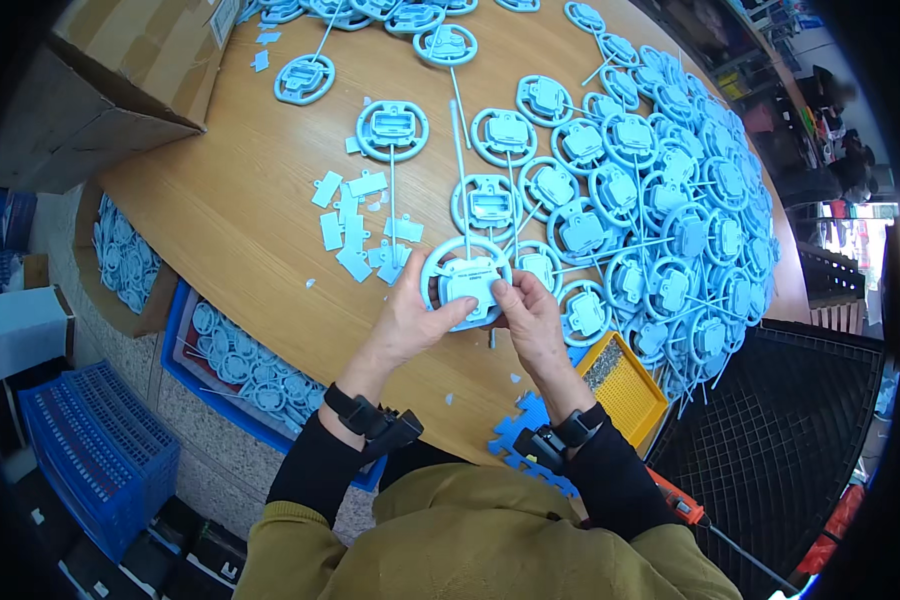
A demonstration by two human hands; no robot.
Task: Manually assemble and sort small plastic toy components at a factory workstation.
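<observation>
Between my two hands is a light blue plastic wheel-shaped part (467, 280), like a toy steering wheel with a long rod pointing away from me. My left hand (407, 318) grips its left rim, the thumb across the raised middle panel. My right hand (533, 322) pinches the right side, thumb and fingers at the panel's edge. Just beyond lies a similar wheel (489, 203) with an open compartment, and another such wheel (393, 128) sits farther back. Small flat light blue covers (354, 232) lie scattered to the left of them.
A big heap of similar wheels (670, 190) covers the table's right side. Near my right forearm are a yellow tray (642, 390) with small metal pieces, a blue foam mat (518, 425) and an orange-red power screwdriver (682, 504). A cardboard box (135, 75) stands at the far left.
</observation>
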